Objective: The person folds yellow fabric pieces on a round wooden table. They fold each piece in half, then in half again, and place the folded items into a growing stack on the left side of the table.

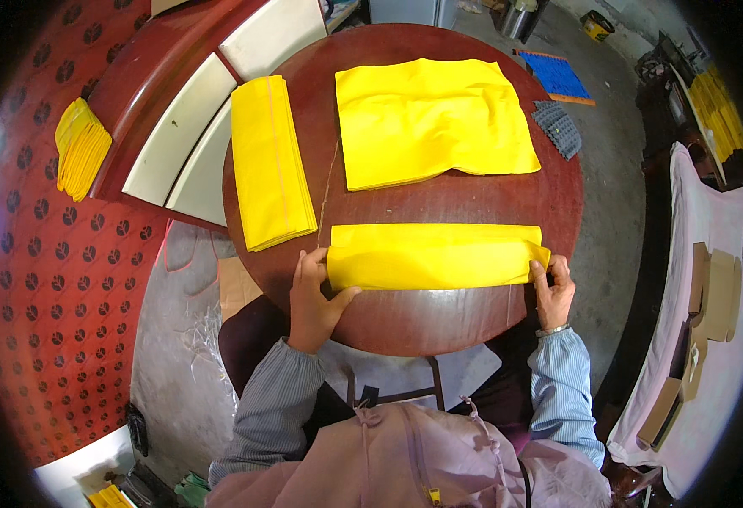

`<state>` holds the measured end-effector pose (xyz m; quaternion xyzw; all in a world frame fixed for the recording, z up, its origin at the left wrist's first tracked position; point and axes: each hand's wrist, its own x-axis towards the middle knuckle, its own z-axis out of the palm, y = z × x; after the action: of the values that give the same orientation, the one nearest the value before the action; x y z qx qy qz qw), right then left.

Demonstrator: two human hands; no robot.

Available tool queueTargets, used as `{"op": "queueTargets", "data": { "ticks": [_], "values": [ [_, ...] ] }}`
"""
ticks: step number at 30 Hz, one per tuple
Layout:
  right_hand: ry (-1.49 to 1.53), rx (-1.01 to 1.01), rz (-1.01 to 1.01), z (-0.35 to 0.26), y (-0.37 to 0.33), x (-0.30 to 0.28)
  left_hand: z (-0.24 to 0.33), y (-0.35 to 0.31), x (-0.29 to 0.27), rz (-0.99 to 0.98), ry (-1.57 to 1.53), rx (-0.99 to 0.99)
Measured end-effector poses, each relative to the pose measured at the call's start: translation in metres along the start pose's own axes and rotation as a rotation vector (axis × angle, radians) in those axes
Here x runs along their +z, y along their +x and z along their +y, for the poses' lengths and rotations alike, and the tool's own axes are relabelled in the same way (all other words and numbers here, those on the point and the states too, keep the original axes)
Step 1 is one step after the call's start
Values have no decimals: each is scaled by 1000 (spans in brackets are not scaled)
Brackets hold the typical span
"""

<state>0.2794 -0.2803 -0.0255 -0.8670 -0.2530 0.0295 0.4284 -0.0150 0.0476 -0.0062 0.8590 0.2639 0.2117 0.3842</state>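
A round, dark red-brown wooden table (439, 317) stands on a grey concrete floor, seen from above, with a red patterned wall covering to its left. On the near part of the table lies a long, narrow folded strip of bright yellow paper (435, 256). Just beyond the strip rests a broad stack of flat yellow sheets (431, 123), and to the strip's far left a neat pile of already folded yellow strips (272, 161).

The step in hand appears to be folding: the strip is doubled over lengthwise and held at both ends. The next move likely calls for squaring the edges and pressing the crease flat along its length.

The left hand (312, 296) rests at the strip's left end, fingers on the table beside it and thumb laid over the lower corner. The right hand (551, 292) pinches the strip's right end between thumb and fingers. Both forearms, in blue striped sleeves, reach in from the table's near edge.
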Motion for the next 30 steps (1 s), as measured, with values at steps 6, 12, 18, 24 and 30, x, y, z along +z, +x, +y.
{"op": "queueTargets", "data": {
  "ticks": [6,12,18,24,30],
  "values": [
    [-134,-74,89,-5,-1,9,0,-2,8,89,-140,-158],
    [-219,-153,141,-8,2,14,8,-4,18,272,-144,-253],
    [-257,-246,169,-12,8,17,7,-4,18,314,-139,-264],
    [-308,-216,217,-16,10,20,6,-5,22,296,-148,-284],
    [-289,-225,239,-20,13,22,11,-2,17,256,-99,-264]
  ]
}}
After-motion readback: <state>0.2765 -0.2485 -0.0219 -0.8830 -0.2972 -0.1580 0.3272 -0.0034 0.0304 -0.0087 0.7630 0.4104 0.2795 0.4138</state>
